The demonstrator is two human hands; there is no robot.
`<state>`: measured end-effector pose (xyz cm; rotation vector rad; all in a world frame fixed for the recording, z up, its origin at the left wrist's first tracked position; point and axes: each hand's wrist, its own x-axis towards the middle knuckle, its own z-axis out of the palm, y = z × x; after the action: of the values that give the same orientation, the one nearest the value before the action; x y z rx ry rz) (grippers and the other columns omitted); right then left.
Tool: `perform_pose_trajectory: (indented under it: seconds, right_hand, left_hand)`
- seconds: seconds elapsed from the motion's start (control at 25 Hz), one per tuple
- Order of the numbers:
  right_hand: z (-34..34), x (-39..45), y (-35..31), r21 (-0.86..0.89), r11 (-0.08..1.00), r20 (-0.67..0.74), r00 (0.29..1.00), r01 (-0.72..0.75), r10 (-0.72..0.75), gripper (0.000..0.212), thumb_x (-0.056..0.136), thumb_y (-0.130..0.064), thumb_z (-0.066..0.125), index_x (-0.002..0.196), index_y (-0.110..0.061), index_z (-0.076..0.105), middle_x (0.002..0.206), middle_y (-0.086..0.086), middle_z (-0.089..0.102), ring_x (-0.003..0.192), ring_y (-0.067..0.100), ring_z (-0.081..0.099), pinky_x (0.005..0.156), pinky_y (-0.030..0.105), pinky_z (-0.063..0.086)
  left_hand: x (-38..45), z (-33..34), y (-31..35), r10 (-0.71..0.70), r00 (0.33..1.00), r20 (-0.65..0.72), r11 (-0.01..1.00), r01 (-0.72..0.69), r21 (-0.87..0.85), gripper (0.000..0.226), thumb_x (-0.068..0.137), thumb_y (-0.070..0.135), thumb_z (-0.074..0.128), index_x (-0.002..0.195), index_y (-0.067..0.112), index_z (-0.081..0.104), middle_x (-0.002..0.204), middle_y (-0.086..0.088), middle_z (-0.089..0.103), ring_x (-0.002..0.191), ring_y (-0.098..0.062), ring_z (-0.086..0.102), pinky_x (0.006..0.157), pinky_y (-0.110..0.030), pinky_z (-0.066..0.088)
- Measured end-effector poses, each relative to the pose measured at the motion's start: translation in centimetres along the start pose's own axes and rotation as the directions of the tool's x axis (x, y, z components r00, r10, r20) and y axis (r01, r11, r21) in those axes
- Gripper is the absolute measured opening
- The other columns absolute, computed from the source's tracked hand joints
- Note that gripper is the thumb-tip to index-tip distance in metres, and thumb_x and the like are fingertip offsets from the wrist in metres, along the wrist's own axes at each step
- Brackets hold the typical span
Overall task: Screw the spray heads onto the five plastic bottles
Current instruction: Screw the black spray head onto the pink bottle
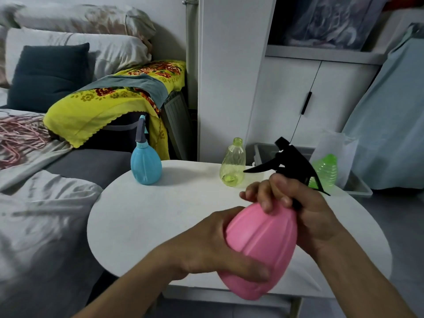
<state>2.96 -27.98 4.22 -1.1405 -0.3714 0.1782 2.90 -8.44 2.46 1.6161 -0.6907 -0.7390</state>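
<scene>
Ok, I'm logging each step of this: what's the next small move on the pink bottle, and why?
Probably keep twisting: the right hand grips the neck of the black spray head while the left hand holds the pink bottle tilted above the table. Whether the thread is seated is hidden.

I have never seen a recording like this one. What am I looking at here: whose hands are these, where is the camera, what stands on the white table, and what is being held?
There is no machine. A person wears one camera on the head, looking down at their own bare hands. The left hand grips the pink bottle by its body. The right hand holds the black spray head at the bottle's neck. On the white table stand a blue bottle with its spray head already on and a yellow-green bottle with an open neck. A green bottle sits behind, in a bin.
</scene>
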Motion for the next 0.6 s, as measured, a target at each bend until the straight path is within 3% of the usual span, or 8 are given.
perform_pose_trajectory:
  seconds: [0.16, 0.32, 0.6]
  right_hand:
    - [0.2, 0.5, -0.3, 0.001, 1.0, -0.228, 0.973, -0.018, 0.018, 0.037, 0.077, -0.03, 0.065, 0.045, -0.021, 0.05, 0.055, 0.002, 0.06, 0.081, 0.016, 0.065, 0.095, 0.039, 0.044]
    - [0.5, 0.6, -0.1, -0.029, 0.999, -0.266, 0.964, -0.02, 0.011, 0.035, 0.071, -0.032, 0.07, 0.044, -0.02, 0.05, 0.055, 0.004, 0.059, 0.079, 0.019, 0.062, 0.084, 0.032, 0.049]
    - [0.4, 0.6, 0.2, -0.028, 1.0, -0.346, 0.938, -0.014, 0.004, 0.037, 0.067, -0.033, 0.075, 0.047, -0.017, 0.048, 0.054, 0.006, 0.055, 0.067, 0.018, 0.058, 0.077, 0.029, 0.051]
  left_hand:
    - [0.5, 0.6, -0.4, 0.076, 0.985, -0.155, 0.997, -0.074, 0.017, 0.073, 0.059, 0.037, 0.09, 0.124, 0.039, 0.057, 0.114, 0.007, 0.067, 0.105, -0.017, 0.066, 0.08, -0.034, 0.06]
    - [0.4, 0.5, -0.7, 0.105, 0.964, -0.245, 0.982, -0.062, 0.18, 0.082, 0.054, 0.045, 0.091, 0.126, 0.043, 0.052, 0.117, 0.012, 0.065, 0.104, -0.012, 0.065, 0.08, -0.037, 0.061]
    - [0.9, 0.7, -1.4, 0.126, 0.95, -0.286, 0.972, -0.059, 0.229, 0.083, 0.052, 0.049, 0.091, 0.125, 0.047, 0.05, 0.116, 0.014, 0.064, 0.102, -0.008, 0.066, 0.078, -0.035, 0.062]
